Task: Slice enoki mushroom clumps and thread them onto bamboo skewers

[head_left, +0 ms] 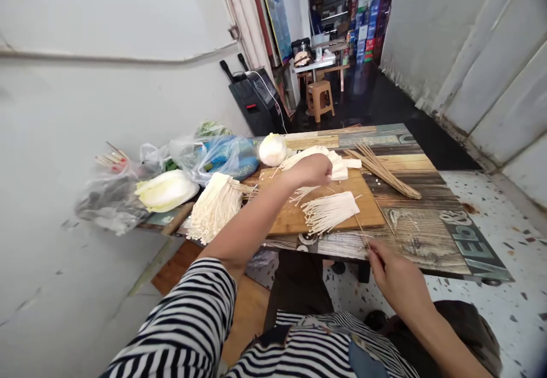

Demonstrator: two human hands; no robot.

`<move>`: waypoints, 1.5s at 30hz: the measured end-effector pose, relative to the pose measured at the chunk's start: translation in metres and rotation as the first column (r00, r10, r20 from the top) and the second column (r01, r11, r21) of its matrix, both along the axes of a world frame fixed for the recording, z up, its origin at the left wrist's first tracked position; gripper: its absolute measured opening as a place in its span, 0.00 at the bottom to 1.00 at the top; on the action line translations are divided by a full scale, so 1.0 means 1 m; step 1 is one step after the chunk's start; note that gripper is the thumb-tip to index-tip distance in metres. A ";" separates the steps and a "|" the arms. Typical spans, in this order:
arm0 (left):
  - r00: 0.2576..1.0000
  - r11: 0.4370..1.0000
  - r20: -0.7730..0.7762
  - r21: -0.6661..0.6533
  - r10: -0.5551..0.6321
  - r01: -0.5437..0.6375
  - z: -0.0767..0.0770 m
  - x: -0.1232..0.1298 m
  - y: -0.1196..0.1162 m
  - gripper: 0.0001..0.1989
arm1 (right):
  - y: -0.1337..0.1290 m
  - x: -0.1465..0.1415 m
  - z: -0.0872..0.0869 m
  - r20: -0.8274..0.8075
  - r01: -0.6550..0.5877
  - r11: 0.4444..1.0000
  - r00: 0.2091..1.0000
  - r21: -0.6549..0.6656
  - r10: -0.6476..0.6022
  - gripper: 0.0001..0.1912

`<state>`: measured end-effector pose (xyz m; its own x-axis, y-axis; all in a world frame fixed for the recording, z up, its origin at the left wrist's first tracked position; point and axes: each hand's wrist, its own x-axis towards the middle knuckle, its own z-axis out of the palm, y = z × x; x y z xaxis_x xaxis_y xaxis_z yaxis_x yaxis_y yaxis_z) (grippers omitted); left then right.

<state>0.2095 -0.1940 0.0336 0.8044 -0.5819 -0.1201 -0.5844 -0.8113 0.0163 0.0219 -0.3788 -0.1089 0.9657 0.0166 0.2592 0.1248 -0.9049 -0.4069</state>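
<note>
My right hand (391, 272) pinches a thin wooden skewer (362, 231) near the table's front edge. The skewer's far end meets a flat bunch of enoki mushrooms (331, 212) on the wooden cutting board (290, 218). My left hand (315, 170) reaches over the board with its fingers curled, beside more enoki pieces (339, 168) at the back; what its fingertips hold, if anything, is hidden. Left of the board lies a pile of enoki (216, 207) with skewer ends sticking out to the right. A bundle of bare skewers (384, 173) rests right of the board.
A napa cabbage (168, 190), a round white vegetable (272, 149) and plastic bags (222, 156) line the table's left and back. A knife handle (178, 218) shows at the left edge. A black speaker-like case (258, 102) and a stool (319, 100) stand beyond the table.
</note>
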 end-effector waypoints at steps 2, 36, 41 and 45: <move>0.994 0.998 0.094 0.023 0.050 -0.052 -0.012 -0.005 -0.018 0.10 | -0.001 -0.009 -0.003 0.095 0.016 0.999 0.995 -0.030 -0.013 0.18; 0.978 0.981 0.146 -0.105 -0.147 0.163 -0.092 -0.028 -0.010 0.18 | -0.043 -0.024 -0.002 0.104 -0.149 0.937 0.987 0.315 0.122 0.18; 0.987 0.990 0.097 -0.046 -0.125 0.130 -0.095 -0.037 -0.009 0.21 | -0.047 -0.020 -0.002 0.034 -0.126 0.920 0.992 0.370 0.122 0.18; 0.990 0.991 0.067 -0.033 -0.124 0.126 -0.094 -0.039 -0.008 0.24 | -0.047 -0.019 -0.001 -0.021 -0.095 0.904 0.993 0.416 0.114 0.18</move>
